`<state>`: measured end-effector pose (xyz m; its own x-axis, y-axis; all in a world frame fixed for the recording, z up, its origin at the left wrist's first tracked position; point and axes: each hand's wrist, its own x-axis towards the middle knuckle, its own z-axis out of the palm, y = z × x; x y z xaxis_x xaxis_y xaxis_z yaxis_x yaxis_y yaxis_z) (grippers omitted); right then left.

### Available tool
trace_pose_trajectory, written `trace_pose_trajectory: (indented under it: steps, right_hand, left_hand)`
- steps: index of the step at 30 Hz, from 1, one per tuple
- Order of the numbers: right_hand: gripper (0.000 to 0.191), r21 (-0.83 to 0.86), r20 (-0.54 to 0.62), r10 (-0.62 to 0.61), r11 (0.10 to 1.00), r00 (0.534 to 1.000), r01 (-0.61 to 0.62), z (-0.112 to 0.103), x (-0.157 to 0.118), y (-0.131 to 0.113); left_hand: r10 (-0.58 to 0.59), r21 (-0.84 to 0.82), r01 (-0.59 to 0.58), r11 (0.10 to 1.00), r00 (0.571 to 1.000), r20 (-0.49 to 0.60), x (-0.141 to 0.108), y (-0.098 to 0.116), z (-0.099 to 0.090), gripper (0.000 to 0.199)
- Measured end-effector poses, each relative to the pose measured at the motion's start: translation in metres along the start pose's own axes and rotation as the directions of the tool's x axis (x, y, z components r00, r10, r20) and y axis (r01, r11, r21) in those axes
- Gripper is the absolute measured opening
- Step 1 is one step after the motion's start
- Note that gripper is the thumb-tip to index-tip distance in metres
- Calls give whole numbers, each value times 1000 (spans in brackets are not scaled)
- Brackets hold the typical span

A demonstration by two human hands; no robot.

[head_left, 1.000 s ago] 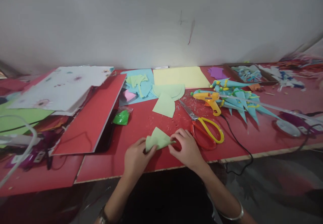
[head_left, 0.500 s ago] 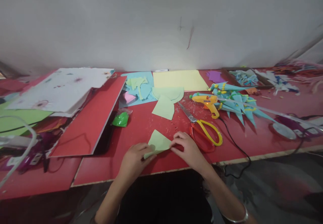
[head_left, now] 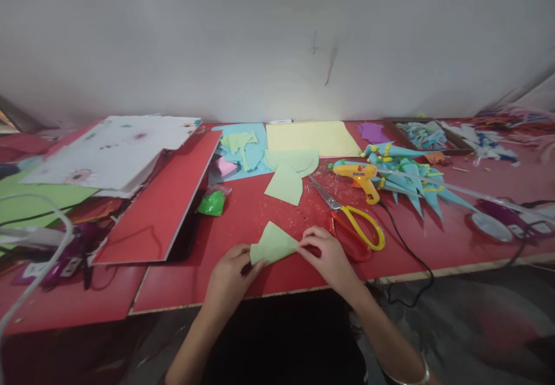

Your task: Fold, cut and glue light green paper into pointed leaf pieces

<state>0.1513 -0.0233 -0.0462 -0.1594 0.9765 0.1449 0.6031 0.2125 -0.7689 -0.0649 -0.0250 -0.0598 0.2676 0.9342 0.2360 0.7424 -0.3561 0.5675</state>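
Note:
A piece of pale green paper (head_left: 274,243), partly folded over, lies between my hands near the table's front edge. My left hand (head_left: 234,269) pinches its left end between thumb and fingers. At its right tip, my right hand (head_left: 323,255) has thumb and fingertips closed on the narrow corner. Beyond it lie another pale green paper piece (head_left: 285,185) and a half-round green sheet (head_left: 299,162). Scissors (head_left: 347,211) with one yellow and one red handle rest right beside my right hand. A yellow glue gun (head_left: 362,178) lies behind them, its black cord running to the front edge.
Blue paper cones (head_left: 410,177) with yellow trim are heaped at right. A red board (head_left: 160,200) leans at left beside white printed sheets (head_left: 117,151). A bag of green material (head_left: 212,202), yellow sheets (head_left: 310,137) and a scrap tray (head_left: 455,142) lie on the red table (head_left: 195,281).
The left part of the green paper has been folded over and flattened, and my left fingers have shifted on its left end. The whole view has moved slightly.

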Motion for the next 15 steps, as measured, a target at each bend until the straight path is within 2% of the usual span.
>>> trace_pose_trajectory:
  steps: [7,15]
  right_hand:
    - [10,-36,-39,3,999,999,-4,6,-1,2]
    - [9,-142,-118,-28,990,993,11,12,-3,4]
  left_hand:
    - [-12,0,12,1000,1000,10,1,2,1,18]
    - [62,101,-56,993,997,-54,-2,5,2,22]
